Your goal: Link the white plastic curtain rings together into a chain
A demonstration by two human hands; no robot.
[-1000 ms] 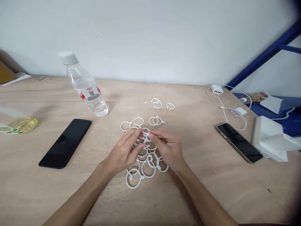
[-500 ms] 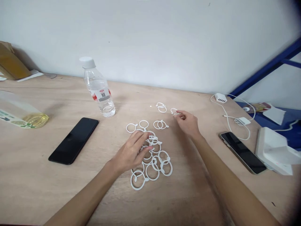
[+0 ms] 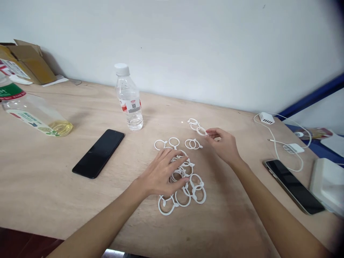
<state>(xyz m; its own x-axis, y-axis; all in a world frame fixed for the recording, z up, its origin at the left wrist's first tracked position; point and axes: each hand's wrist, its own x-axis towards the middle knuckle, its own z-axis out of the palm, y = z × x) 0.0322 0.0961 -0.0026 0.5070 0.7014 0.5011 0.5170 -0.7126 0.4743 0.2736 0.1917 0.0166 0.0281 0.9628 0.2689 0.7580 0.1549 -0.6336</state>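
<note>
Several thin white plastic rings point(image 3: 199, 195), each with a small knob, lie overlapping on the wooden table. My left hand point(image 3: 161, 172) rests over this pile with its fingers and thumb spread, hiding part of it. Farther back, the fingertips of my right hand point(image 3: 221, 143) are closed on the edge of a white ring point(image 3: 201, 131). That ring lies against a small far group of rings point(image 3: 192, 122). Between the far group and the pile, two overlapping rings point(image 3: 192, 144) lie by themselves.
A water bottle point(image 3: 130, 100) stands behind a black phone point(image 3: 99, 154). Left are a tilted bottle with yellow liquid point(image 3: 37, 111) and a cardboard box point(image 3: 33, 64). On the right are another phone point(image 3: 294, 186), a white charger point(image 3: 266, 118) with cables, and a white device point(image 3: 329, 182).
My view has turned left. My right hand has brought its ring up against the far group. The fingers and thumb of my left hand have spread wider over the pile.
</note>
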